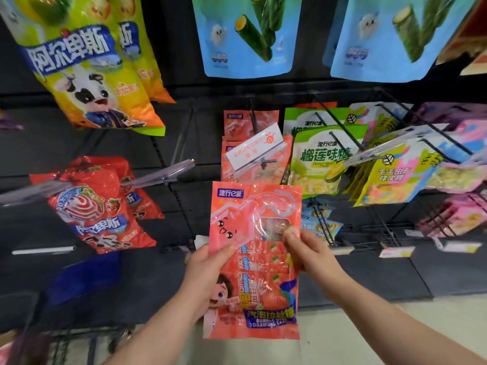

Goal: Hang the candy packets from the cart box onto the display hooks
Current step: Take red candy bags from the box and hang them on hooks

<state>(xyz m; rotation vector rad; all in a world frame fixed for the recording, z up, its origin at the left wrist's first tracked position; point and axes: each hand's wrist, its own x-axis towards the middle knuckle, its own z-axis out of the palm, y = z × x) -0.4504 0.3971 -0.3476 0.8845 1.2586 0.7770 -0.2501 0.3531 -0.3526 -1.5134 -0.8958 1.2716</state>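
I hold a coral-pink candy packet (253, 259) upright in front of the display, a cartoon face and a boy printed on it. My left hand (208, 270) grips its left edge, thumb on the front. My right hand (311, 256) pinches its right side near the clear window. Just above the packet, a black display hook (254, 119) carries matching pink packets (250, 127) behind a clear price tag holder (257, 151). The held packet's top edge is below that hook's tip. The cart box is not in sight.
Green durian candy bags (321, 156) and yellow-pink bags (395, 175) hang on hooks to the right. Red strawberry bags (97, 204) hang at left, yellow-green bags (87, 67) and blue bags (247, 35) above. A wire cart edge (87, 343) shows at the lower left.
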